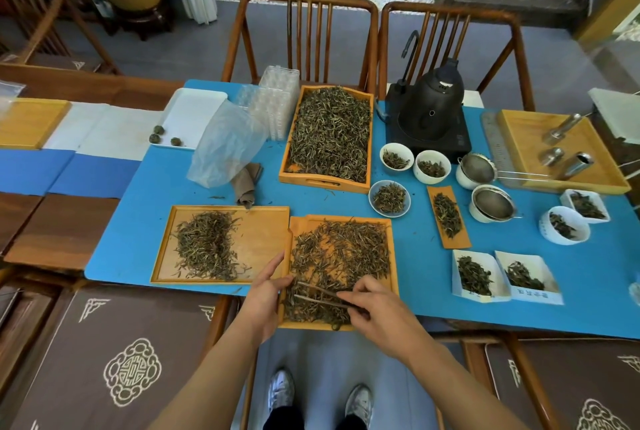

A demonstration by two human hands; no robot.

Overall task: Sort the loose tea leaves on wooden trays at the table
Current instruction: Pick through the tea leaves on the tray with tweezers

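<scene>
The loose tea leaves (pixel 341 256) lie spread on the near wooden tray (pixel 393 256), which sits at the table edge in front of me and hangs a little over it; my right hand (pixel 375 312) pinches a pair of tweezers (pixel 320 294) between thumb and fingers, and their tips rest among the leaves at the tray's left side; my left hand (pixel 265 298) holds the left rim of this tray, the thumb on top and the fingers curled under it. Just beside it on the left is a second tray (pixel 259 239) with a smaller heap of leaves (pixel 207 246); behind both stands a deep tray (pixel 370 139) full of leaves. All are on a blue mat (pixel 156 180). To the right are small white bowls (pixel 396 158) with leaves, two strainers (pixel 493 204) on cups, and a black kettle (pixel 433 100) on its base.
</scene>
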